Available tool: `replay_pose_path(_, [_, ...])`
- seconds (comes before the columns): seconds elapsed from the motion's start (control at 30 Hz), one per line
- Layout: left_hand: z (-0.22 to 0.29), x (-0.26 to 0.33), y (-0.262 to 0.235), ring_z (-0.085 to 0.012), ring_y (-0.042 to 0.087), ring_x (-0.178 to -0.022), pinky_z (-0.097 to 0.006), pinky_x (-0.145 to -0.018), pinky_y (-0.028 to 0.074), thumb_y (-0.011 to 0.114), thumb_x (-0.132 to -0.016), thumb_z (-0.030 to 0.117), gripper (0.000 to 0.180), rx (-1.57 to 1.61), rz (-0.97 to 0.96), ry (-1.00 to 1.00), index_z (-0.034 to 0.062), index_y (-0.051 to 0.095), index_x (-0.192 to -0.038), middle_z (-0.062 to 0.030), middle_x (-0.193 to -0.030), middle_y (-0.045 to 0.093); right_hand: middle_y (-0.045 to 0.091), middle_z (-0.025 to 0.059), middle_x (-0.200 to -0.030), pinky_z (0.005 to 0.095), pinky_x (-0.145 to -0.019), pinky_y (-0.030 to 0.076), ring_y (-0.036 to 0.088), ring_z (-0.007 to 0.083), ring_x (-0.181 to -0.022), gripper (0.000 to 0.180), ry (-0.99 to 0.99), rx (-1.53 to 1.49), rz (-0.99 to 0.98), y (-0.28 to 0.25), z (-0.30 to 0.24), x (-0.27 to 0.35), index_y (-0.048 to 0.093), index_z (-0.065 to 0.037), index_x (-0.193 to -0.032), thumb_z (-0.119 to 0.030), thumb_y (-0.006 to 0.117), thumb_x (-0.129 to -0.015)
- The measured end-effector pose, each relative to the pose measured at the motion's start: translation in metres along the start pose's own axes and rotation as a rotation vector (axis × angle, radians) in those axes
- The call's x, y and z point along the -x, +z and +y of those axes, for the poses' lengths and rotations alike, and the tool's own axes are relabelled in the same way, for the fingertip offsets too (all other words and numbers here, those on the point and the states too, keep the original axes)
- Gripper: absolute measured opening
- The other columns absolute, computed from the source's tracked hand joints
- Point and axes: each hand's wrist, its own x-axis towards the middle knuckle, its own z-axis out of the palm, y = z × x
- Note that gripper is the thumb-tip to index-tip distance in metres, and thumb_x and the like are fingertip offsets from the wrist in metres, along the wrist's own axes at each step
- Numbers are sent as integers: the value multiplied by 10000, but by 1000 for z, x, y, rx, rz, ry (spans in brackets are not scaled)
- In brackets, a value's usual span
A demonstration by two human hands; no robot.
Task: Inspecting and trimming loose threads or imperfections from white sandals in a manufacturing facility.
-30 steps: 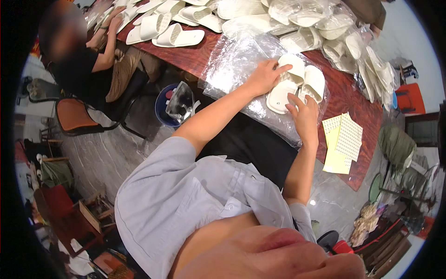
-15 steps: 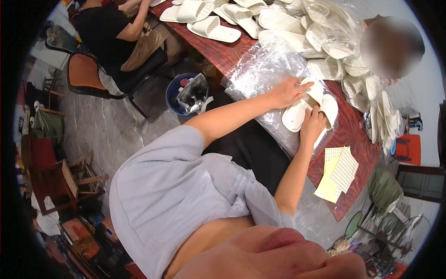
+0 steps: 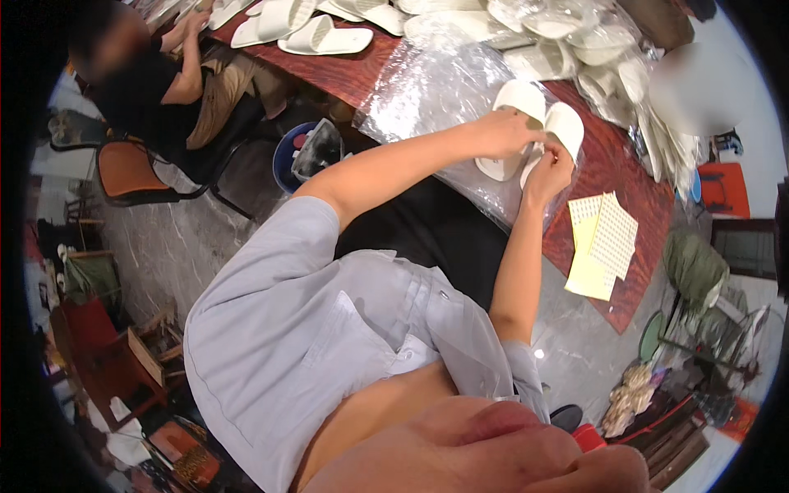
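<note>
A pair of white slippers lies side by side on a clear plastic bag (image 3: 411, 90) on the red-brown table. The left slipper (image 3: 521, 96) and the right slipper (image 3: 566, 123) have their broad straps at the far end. My left hand (image 3: 503, 133) reaches across the left slipper, fingers bent toward the gap between the two. Close against it, my right hand (image 3: 551, 174) is closed in a pinch over the right slipper's near part. The fingertips of both hands nearly meet, and whatever small thing they grip is hidden.
Yellow and white label sheets (image 3: 604, 242) lie on the table (image 3: 649, 197) to the right. Loose slippers (image 3: 325, 37) and bagged slippers (image 3: 567, 33) cover the far side. A blue bin (image 3: 289, 156) stands on the floor at left, near a seated person (image 3: 136, 90).
Both hands have drawn together over the slippers, and my right hand's fingers have come up into a pinch. The whole view has shifted, with the table now higher in the picture.
</note>
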Motion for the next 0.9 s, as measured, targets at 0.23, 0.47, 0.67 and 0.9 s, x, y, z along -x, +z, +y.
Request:
replay_pose_path(0.23, [21, -30, 28, -434, 521, -1129, -475, -903, 485, 580, -920, 323, 413, -267, 20, -111, 309, 580, -1333, -235, -1212, 544, 620, 137, -796, 434, -736, 454, 583, 319, -769, 58, -98, -52, 141, -3, 0, 2, 608, -17, -796, 14, 561, -783])
replay_pose_path(0.47, [12, -60, 49, -350, 605, -1029, -419, -794, 528, 586, -894, 275, 270, -371, 155, -88, 68, 695, -1028, -183, -1037, 643, 606, 52, -827, 427, -775, 404, 568, 279, -826, 97, -536, 123, 181, -10, -6, 2, 596, -80, -804, -11, 610, -737])
replay_pose_path(0.67, [-23, -79, -4, -317, 674, -845, -420, -724, 557, 641, -838, 197, 171, -323, 514, -95, 41, 699, -876, -149, -869, 673, 626, 68, -958, 441, -838, 409, 568, 292, -930, 158, -583, 134, 93, -4, -13, 3, 624, -73, -887, -30, 642, -735])
replay_pose_path(0.9, [-49, -44, -94, -362, 683, -838, -459, -754, 535, 633, -793, 141, 164, -244, 664, -248, 51, 698, -914, -212, -879, 699, 541, 145, -1315, 544, -1030, 351, 446, 367, -1268, 362, -345, 468, -125, 13, 6, 8, 679, -161, -1186, -149, 628, -828])
